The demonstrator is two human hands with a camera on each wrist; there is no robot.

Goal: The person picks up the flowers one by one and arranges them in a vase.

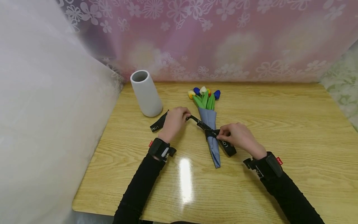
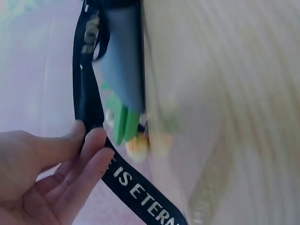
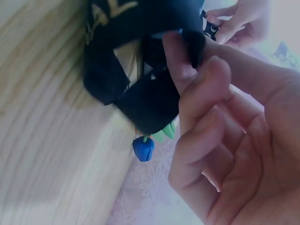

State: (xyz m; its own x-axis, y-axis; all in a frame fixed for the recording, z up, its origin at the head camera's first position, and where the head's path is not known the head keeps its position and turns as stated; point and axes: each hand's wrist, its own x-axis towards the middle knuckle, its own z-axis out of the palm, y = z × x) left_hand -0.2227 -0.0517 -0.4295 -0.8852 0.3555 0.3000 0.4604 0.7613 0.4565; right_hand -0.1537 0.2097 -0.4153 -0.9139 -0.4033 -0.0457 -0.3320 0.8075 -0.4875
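A bouquet of tulips point(image 1: 206, 101) in blue-grey wrapping point(image 1: 208, 117) lies on the table, blooms toward the back. Round its lower part runs a black ribbon point(image 2: 140, 199) with pale lettering. To the left of the wrapping, my left hand point(image 1: 174, 122) pinches one length of ribbon between thumb and fingertips, and that length stretches across to the bouquet. On the other side, my right hand point(image 1: 241, 137) pinches the ribbon close to the wrapping, where it forms a loop point(image 3: 152, 101). One ribbon end reaches past each hand. Ribbon and fingers hide the exact crossing.
A white vase point(image 1: 148, 96) stands upright at the back left, near the left hand. The wooden table point(image 1: 293, 124) ends at a pink floral curtain point(image 1: 195, 46) behind, and a white sheet point(image 1: 42, 109) hangs along the left side.
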